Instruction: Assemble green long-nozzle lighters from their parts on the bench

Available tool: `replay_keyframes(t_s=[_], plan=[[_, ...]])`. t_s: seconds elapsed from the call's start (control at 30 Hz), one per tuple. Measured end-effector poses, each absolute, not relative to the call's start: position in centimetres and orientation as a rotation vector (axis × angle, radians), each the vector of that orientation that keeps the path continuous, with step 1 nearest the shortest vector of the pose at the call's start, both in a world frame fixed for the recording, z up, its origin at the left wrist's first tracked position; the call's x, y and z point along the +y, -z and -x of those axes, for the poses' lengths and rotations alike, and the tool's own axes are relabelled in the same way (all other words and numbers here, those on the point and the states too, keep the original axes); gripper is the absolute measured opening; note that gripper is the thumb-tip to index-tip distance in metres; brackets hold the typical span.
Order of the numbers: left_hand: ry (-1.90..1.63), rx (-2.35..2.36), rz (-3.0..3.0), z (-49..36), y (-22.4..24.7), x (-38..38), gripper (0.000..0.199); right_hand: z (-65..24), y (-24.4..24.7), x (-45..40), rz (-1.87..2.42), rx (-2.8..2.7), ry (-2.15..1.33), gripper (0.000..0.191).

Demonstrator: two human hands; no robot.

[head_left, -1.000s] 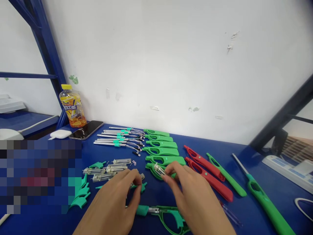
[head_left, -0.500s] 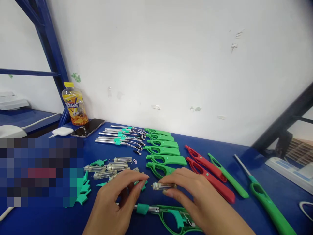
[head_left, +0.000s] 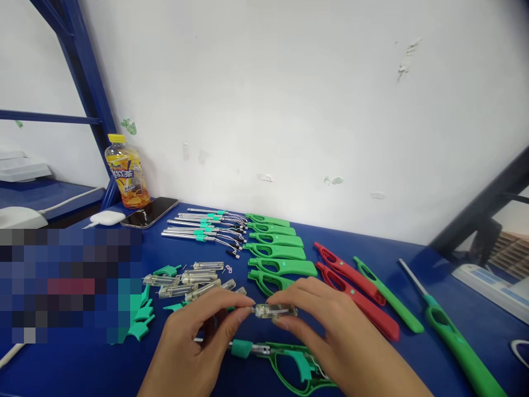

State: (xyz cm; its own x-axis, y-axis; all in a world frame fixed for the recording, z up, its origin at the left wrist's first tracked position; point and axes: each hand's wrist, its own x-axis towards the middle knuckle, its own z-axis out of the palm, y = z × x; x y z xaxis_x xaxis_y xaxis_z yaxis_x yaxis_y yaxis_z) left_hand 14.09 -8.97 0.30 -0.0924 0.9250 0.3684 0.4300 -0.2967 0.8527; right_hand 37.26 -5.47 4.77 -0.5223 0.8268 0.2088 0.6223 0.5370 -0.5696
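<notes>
Between the thumb and fingers of my right hand [head_left: 318,320] lies a clear lighter fuel tank [head_left: 275,311], held level above the table. My left hand [head_left: 210,325] is pinched at the tank's left tip; whatever small piece is in that pinch is too small to make out. Below both hands lies an open green lighter shell [head_left: 281,380] with a teal trigger [head_left: 303,365] and a metal tube [head_left: 260,349] with a teal collar fitted in it. My right hand partly covers this shell. More clear fuel tanks [head_left: 202,277] lie beyond my left hand.
Metal tubes with wires [head_left: 190,232] and green shell halves [head_left: 281,252] line the back. Red shells [head_left: 359,300] and a whole green lighter [head_left: 458,344] lie right. Teal triggers [head_left: 140,328], a phone [head_left: 151,213] and a drink bottle [head_left: 128,176] are left.
The fuel tank in my right hand and my left fingertips have come together; a gap between them has closed. The tank has risen slightly. The camera view has shifted a little.
</notes>
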Motion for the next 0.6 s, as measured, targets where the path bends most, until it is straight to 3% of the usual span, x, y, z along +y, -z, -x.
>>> replay_keyframes(t_s=[0.37,0.6], plan=[[-1.311,1.418,-1.603,-14.3,-0.3,-9.7,0.015,-37.1,-4.3,-5.5,1.139,-2.380,-0.499,0.033],[-1.383,1.364,-1.590,-15.0,-0.1,-9.6,0.031,-35.0,-4.0,-5.6,1.129,-2.559,-0.038,0.048]])
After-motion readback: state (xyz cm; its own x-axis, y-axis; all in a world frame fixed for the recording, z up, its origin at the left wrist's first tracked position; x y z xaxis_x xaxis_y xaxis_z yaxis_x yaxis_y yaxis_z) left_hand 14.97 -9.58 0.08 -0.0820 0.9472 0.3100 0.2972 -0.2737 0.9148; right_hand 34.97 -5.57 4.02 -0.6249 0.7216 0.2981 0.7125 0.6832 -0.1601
